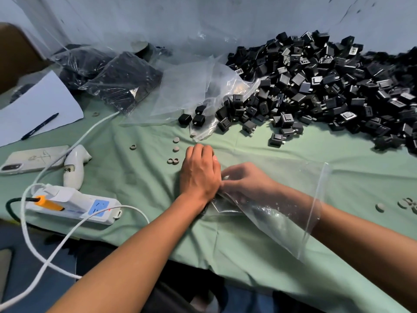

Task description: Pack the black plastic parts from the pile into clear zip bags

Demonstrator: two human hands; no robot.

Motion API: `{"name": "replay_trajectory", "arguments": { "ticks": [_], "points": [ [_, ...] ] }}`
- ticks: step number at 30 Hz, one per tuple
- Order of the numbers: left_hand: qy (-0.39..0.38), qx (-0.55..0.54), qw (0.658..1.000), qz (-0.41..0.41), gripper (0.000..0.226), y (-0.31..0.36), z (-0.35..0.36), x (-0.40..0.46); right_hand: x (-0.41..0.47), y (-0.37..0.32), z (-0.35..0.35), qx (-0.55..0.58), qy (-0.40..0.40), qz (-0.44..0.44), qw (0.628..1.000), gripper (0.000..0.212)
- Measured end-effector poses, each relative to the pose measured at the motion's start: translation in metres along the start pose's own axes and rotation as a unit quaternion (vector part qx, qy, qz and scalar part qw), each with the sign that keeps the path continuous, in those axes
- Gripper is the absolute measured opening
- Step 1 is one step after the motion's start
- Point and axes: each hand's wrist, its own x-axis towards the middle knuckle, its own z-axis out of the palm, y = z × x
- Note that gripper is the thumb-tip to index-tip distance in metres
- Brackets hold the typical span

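Clear zip bag (279, 199) sleeves the right hand (243, 179), fingers curled inside; left hand (199, 170) pins its mouth (grip unclear); spread opening before scooping black plastic parts (327, 86).

1. Pale blue-grey wall (203, 16) behind, scuffed with dark marks at upper right.
2. Worktop (135, 177) draped in creased pale green cloth.
3. Brown cardboard box (15, 55) at far left edge.
4. Dark floor (33, 279) below the near edge.
5. Soft, even light; faint shadows.
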Motion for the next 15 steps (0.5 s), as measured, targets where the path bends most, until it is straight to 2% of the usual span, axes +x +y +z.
{"name": "replay_trajectory", "arguments": {
  "ticks": [3,7,12,15],
  "points": [
    [0.014,-0.017,1.0,-0.002,0.024,0.001,-0.002,0.0,0.002,0.001,0.005,0.013,-0.001,0.006,1.0,0.021],
    [0.032,-0.053,0.998,-0.01,0.027,-0.001,-0.005,0.0,-0.001,0.003,0.017,-0.067,0.07,-0.045,0.994,0.017],
    [0.07,-0.124,0.987,-0.079,0.027,-0.008,-0.014,0.004,-0.005,0.001,0.005,-0.04,-0.002,-0.034,0.999,0.026],
    [0.101,-0.175,0.962,-0.181,0.026,-0.018,-0.018,0.015,-0.003,0.0,0.002,-0.034,-0.037,-0.002,0.999,0.026]
  ]
}}
